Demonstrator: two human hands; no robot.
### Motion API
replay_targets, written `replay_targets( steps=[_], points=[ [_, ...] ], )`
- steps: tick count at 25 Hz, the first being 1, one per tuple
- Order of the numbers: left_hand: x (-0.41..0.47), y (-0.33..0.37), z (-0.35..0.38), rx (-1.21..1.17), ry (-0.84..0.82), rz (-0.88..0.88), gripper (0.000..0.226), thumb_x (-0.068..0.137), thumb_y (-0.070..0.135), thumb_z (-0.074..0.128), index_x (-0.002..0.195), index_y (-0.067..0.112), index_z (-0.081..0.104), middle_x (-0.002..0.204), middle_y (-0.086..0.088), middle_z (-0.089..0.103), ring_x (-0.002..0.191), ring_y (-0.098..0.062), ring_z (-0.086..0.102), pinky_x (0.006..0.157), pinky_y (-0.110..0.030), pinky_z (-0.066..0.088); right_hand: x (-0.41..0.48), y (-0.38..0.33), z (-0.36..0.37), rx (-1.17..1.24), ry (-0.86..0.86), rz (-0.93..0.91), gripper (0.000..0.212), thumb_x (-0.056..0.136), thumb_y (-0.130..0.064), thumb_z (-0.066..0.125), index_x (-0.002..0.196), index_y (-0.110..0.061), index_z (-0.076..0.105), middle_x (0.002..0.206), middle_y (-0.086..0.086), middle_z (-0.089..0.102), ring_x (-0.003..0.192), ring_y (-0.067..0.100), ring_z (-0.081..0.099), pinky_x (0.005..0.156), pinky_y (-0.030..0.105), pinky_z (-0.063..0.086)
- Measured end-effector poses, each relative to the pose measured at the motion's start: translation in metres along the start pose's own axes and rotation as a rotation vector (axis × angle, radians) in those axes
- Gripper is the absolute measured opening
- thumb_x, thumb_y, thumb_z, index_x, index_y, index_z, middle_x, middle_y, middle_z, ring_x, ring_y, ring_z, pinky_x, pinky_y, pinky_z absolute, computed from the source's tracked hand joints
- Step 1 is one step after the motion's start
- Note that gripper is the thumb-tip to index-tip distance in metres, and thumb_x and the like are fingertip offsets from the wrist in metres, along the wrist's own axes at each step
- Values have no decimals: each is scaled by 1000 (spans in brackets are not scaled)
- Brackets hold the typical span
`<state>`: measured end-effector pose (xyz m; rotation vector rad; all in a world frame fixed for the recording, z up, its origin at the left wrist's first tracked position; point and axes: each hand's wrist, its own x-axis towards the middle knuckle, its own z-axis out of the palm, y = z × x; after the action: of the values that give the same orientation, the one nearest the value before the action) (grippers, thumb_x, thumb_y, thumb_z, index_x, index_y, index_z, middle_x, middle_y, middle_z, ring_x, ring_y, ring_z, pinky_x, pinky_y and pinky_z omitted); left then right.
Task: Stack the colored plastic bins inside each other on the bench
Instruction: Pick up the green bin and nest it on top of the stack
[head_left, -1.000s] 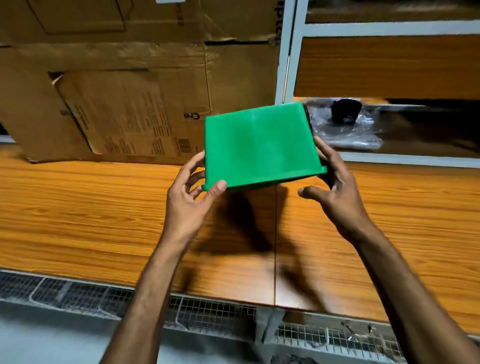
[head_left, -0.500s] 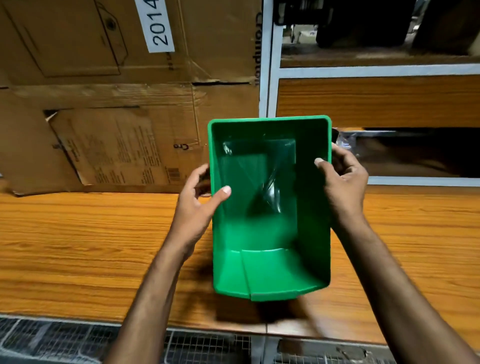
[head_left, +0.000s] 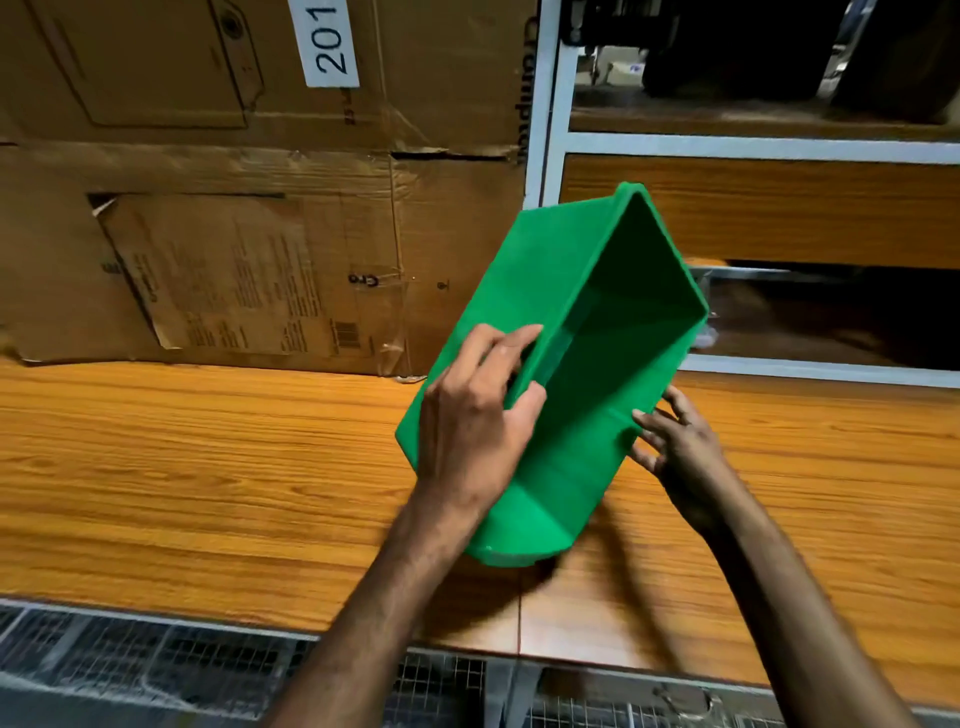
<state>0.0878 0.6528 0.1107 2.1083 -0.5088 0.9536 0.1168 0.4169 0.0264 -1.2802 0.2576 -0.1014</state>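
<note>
Head view: the green bin (head_left: 597, 374) is tipped over the wooden bench (head_left: 182, 467), a little right of the middle. Its long side runs from 7 o'clock to 1 o'clock, and its open top faces 3 o'clock.

The left hand (head_left: 478, 421) pinches the near long rim, fingers outside and thumb inside. The right hand (head_left: 680, 452) touches the lower wall with spread fingers.

Bare bench stretches toward 9 o'clock. Cardboard boxes (head_left: 234, 208) stand at 11 o'clock, and the bench edge is at 6 o'clock.

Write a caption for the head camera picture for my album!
A tilted green bin at the bench: left hand grips its rim, right hand steadies it.
</note>
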Motion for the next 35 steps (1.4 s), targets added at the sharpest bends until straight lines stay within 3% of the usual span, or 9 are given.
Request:
replay_targets(
  steps=[3, 6, 10, 16, 18, 21, 25, 32, 35],
  points=[
    [-1, 14, 7, 80, -33, 46, 44, 77, 11, 72, 121, 14, 71, 102, -4, 65, 86, -24, 67, 77, -36, 54, -2, 22, -3, 123, 20, 95, 34, 100, 2, 50, 110, -27, 65, 114, 0, 74, 114, 23, 61, 80, 34, 55],
    [2, 6, 5, 14, -2, -34, 45, 77, 9, 71, 121, 16, 71, 102, 0, 64, 83, -18, 64, 74, -32, 53, -14, 22, -4, 101, 17, 52, 37, 97, 2, 55, 116, -27, 67, 136, 8, 68, 121, 25, 62, 87, 38, 51],
    [4, -52, -3, -113, 55, -262, 40, 83, 7, 70, 121, 19, 69, 101, 1, 64, 82, -12, 60, 72, -32, 54, -44, -16, 3, 50, -23, -75, 59, 88, 12, 59, 134, -24, 61, 134, 15, 67, 122, 26, 63, 91, 40, 49],
    [-45, -117, 21, -283, -50, -693, 38, 87, 15, 72, 121, 23, 57, 108, -11, 68, 87, -30, 70, 79, -43, 59, -97, -57, 75, -290, -151, -373, 74, 78, 17, 73, 139, -24, 61, 106, 1, 55, 86, 8, 51, 80, 18, 51],
    [-61, -132, 38, -357, -114, -810, 42, 78, 25, 71, 116, 32, 54, 113, -15, 66, 94, -37, 71, 84, -56, 58, -107, -47, 99, -456, -126, -453, 75, 77, 10, 75, 140, -30, 61, 108, -7, 56, 84, 4, 55, 82, 20, 52],
    [-64, -123, 42, -475, -128, -908, 47, 85, 7, 72, 125, 23, 54, 121, -19, 64, 96, -35, 70, 86, -48, 57, -114, -38, 103, -619, -36, -499, 73, 76, -1, 73, 138, -39, 61, 110, -11, 57, 90, 7, 59, 87, 25, 53],
    [-58, -103, 33, -599, -186, -970, 41, 94, -8, 59, 126, 18, 54, 104, -4, 67, 68, 4, 69, 64, -18, 57, -123, -54, 77, -368, -38, -346, 64, 80, 18, 69, 133, -16, 58, 104, -3, 50, 79, 6, 45, 76, 16, 48],
    [-23, -29, 28, -902, -492, -846, 33, 97, 5, 62, 127, 18, 66, 112, 5, 76, 97, -6, 72, 71, -22, 59, -141, -91, -37, -259, 149, -77, 43, 99, -7, 61, 139, -24, 59, 107, 6, 62, 87, 11, 64, 70, 31, 46],
    [-15, 16, 46, -956, -551, -816, 31, 96, 8, 64, 127, 13, 68, 119, -8, 75, 104, -20, 71, 89, -34, 58, -170, -97, -88, -122, 138, 74, 49, 99, -5, 60, 138, -35, 60, 110, 1, 76, 89, 12, 71, 72, 32, 52]
  ],
)
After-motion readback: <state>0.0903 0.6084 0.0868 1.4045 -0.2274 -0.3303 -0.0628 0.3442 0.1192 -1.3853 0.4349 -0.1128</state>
